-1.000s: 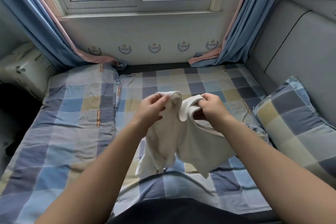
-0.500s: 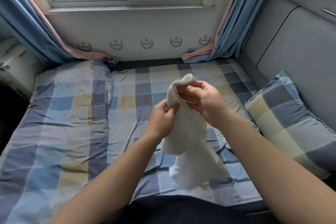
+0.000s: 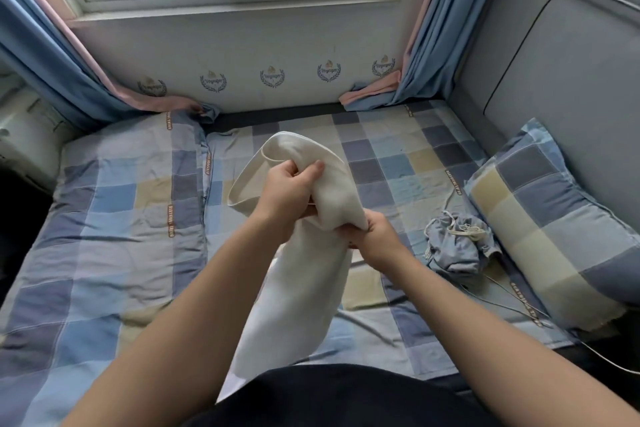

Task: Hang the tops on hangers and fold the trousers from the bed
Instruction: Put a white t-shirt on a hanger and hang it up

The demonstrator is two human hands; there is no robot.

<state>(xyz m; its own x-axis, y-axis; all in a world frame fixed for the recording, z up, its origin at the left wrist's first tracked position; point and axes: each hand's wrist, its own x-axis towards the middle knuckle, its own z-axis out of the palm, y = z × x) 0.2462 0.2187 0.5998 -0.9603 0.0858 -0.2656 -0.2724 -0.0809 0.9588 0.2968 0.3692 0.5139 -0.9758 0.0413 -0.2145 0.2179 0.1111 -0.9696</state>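
A cream-white garment point(image 3: 298, 291) hangs in the air over the checked bed point(image 3: 114, 229), held up by both hands. My left hand point(image 3: 289, 189) grips its upper part, where a hemmed opening loops up and to the left. Lower and to the right, my right hand point(image 3: 375, 236) pinches a fold of the same cloth. The rest of the garment drops down toward my body. A crumpled grey-blue garment with a white drawstring point(image 3: 457, 246) lies on the bed to the right of my right hand.
A checked pillow point(image 3: 554, 218) leans against the grey padded headboard point(image 3: 568, 87) on the right. Blue and pink curtains point(image 3: 426, 55) hang at both sides of the window; a white cable point(image 3: 602, 355) trails off the bed's near right corner.
My left hand has risen to the top of the white garment while my right hand dropped lower and to the right. The garment now hangs longer, and the grey-blue garment has come into view.
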